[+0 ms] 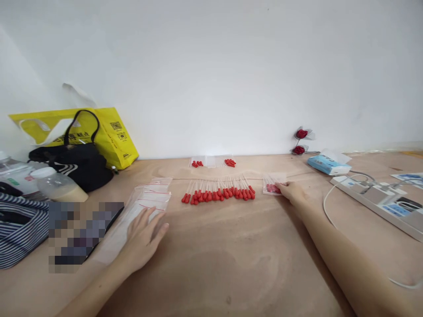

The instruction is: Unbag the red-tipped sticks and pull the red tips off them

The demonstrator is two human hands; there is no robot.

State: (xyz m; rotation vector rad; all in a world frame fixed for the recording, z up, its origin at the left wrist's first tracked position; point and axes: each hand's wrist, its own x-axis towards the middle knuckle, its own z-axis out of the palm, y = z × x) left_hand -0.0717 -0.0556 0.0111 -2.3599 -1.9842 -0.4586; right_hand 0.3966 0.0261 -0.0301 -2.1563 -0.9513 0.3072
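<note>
On a wooden counter, the right hand holds a small clear bag of red-headed sticks.
Its fingers are closed on the bag's right edge, just right of a row of loose red-headed sticks. Left of that row, the left hand has its fingers spread apart over the near part of overlapping clear bags.

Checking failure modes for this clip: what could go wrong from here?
1. Left hand is over overlapping clear bags; it might drag several together.
2. Red-ended sticks lie loose and tightly packed; a brush could scatter them.
3. White cable loops near the right forearm; it could snag.
</note>
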